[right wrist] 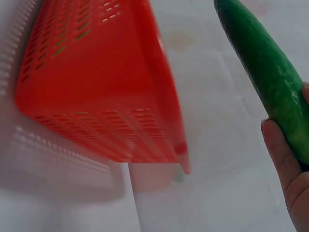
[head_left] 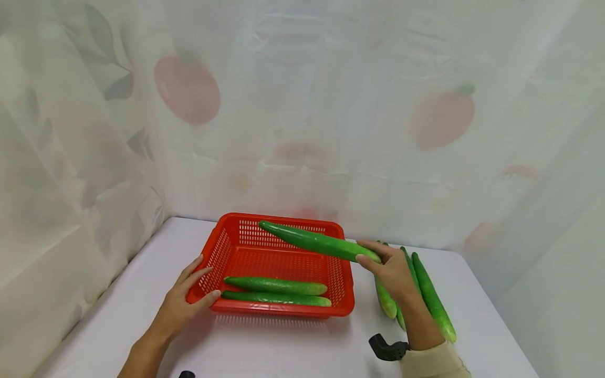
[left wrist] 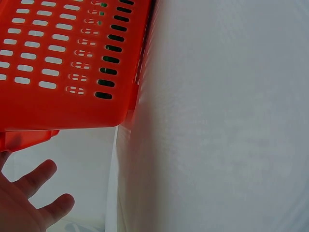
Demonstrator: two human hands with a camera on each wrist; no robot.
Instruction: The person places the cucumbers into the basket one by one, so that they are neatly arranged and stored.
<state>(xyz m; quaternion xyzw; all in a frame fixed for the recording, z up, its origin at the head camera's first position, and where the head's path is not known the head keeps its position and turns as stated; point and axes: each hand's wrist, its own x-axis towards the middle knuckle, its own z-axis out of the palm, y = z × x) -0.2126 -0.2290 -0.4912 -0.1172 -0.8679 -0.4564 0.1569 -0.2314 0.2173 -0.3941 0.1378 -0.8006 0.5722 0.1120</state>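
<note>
Whitish sheeting [head_left: 302,105] printed with faded red fruit fills the upper frame behind a white table [head_left: 283,352]. At lower left, the left hand [head_left: 181,302] is at the basket's left side, fingers spread and fairly straight, thumb at the near left corner of the rim; it grasps nothing firmly, as far as can be seen. The red basket [head_left: 283,312] sits at lower centre, its slotted walls looking like light, slightly springy plastic. Two cucumbers [head_left: 279,286] lie side by side inside, along the near wall. Above the basket, slanting from centre to right, is the held cucumber [head_left: 312,240], dark tip up and left, pale end beyond the right rim. There the right hand [head_left: 392,268] pinches it between thumb and fingers. It should be stiff, moderately heavy and perhaps slick on its glossy skin; held by one end, it may tip, so a grip nearer the middle would likely balance better. Right of the basket, more cucumbers [head_left: 432,294] lie on the table, partly hidden by the right arm [head_left: 419,320].
</note>
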